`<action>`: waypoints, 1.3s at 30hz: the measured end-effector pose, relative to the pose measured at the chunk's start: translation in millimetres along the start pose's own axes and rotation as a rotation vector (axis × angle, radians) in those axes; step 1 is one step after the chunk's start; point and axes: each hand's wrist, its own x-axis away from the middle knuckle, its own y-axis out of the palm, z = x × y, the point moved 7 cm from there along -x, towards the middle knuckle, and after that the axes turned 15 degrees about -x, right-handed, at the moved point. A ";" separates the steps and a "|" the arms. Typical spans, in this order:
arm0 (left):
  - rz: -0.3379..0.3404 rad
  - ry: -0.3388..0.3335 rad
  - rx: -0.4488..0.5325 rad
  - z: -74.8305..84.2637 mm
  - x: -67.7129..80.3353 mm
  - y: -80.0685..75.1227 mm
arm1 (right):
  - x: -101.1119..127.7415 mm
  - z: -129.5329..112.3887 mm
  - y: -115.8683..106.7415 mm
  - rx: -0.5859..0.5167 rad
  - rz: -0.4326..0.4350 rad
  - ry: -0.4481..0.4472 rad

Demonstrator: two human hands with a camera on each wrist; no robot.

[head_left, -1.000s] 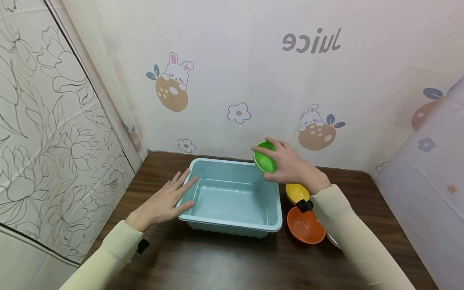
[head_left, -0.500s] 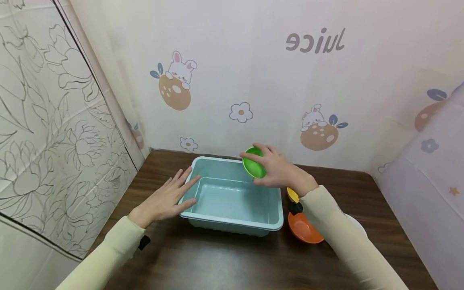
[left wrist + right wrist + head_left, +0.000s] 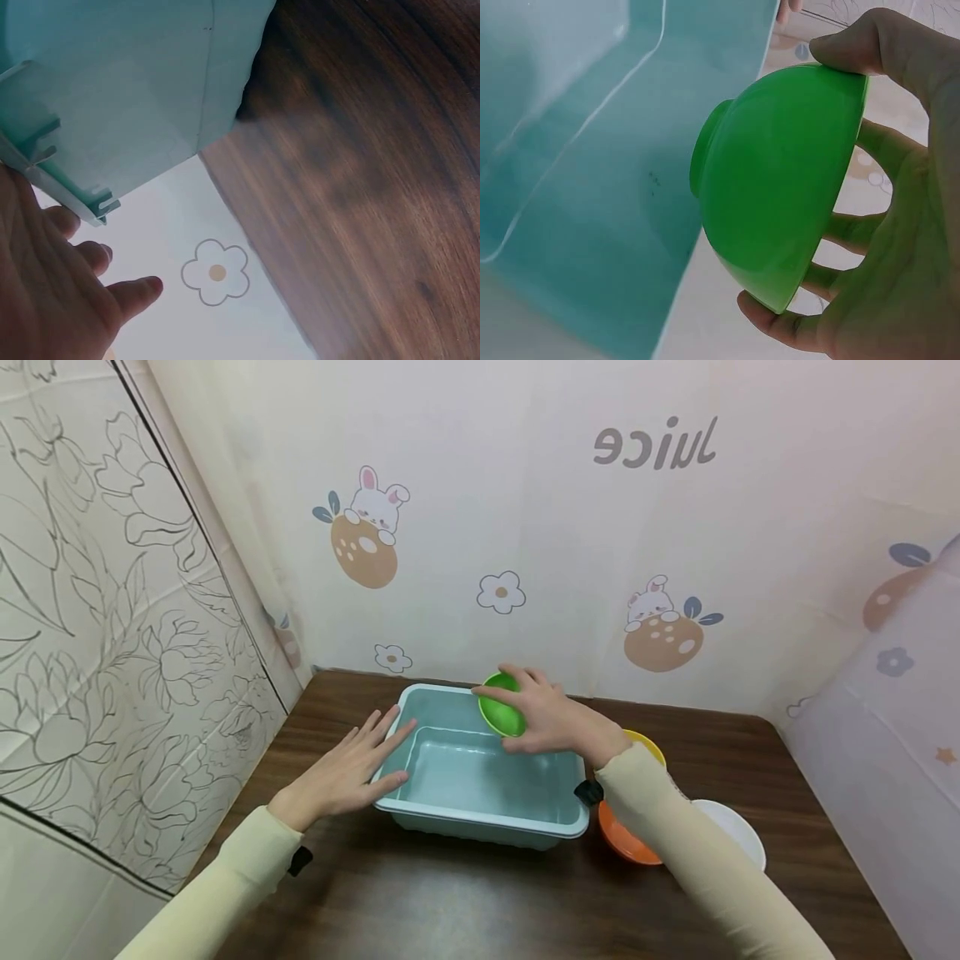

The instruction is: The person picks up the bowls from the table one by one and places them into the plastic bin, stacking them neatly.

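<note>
green bowl (image 3: 502,713) | head: inside shows | right wrist: foot ring (image 3: 706,148) shows

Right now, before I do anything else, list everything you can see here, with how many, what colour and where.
Basin: 1, pale blue-green, on the table
Green bowl: 1, green, held tilted over the basin
Yellow bowl: 1, yellow, right of the basin, partly hidden
Orange bowl: 1, orange, right of the basin, partly hidden
White dish: 1, white, right of the orange bowl
Table: 1, dark brown, beneath
Wall coverings: whitish, printed, at back and both sides
Wrist devices: 2, black, one per wrist
Sleeves: 2, cream, on the forearms
Left hand: 1, bare, at the basin's left rim
Right hand: 1, bare, holding the green bowl
</note>
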 end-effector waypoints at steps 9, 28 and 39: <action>-0.009 -0.009 -0.007 0.1 -0.8 0.2 | -11.2 -3.6 13.8 -0.008 -0.018 -0.011; -0.021 -0.018 -0.015 -1.6 -0.5 1.9 | -27.3 -14.3 35.5 0.016 -0.075 -0.055; -0.009 -0.015 -0.023 0.0 -1.0 0.2 | -31.0 -15.0 48.7 0.028 -0.109 -0.061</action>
